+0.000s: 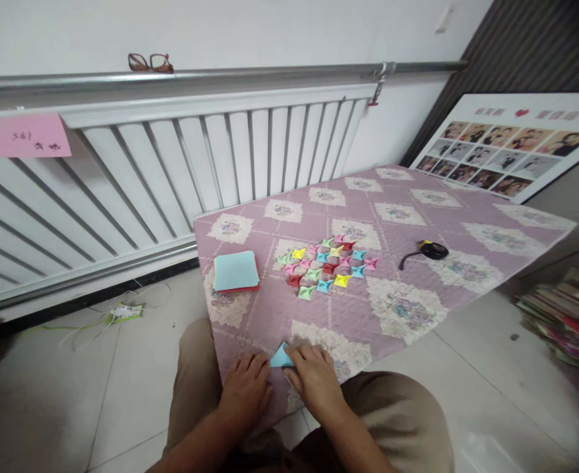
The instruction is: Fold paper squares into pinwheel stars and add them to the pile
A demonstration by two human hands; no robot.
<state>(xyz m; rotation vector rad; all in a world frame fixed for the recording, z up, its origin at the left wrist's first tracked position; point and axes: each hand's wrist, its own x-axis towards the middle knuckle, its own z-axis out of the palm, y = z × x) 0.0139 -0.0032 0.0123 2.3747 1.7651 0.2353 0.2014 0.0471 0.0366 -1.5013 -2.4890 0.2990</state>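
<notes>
1. Left hand [246,381] lies flat and unclenched at the near edge of the table [417,217], fingertips touching the blue paper [280,358].
2. Right hand [314,378] covers the paper's right part; pinching or merely pressing, I cannot tell.
3. Likely creasing a fold; next needs aligned edges.
4. The fold itself is hidden.

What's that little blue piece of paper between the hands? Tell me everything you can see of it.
The light blue paper looks thin and matte, folded so that a pointed, triangular part shows. It lies flat on the patterned pink cloth near the table's front edge. The left hand meets its left edge, and the right hand covers its right side, hiding the rest. Whether they press or pinch it cannot be told.
</notes>
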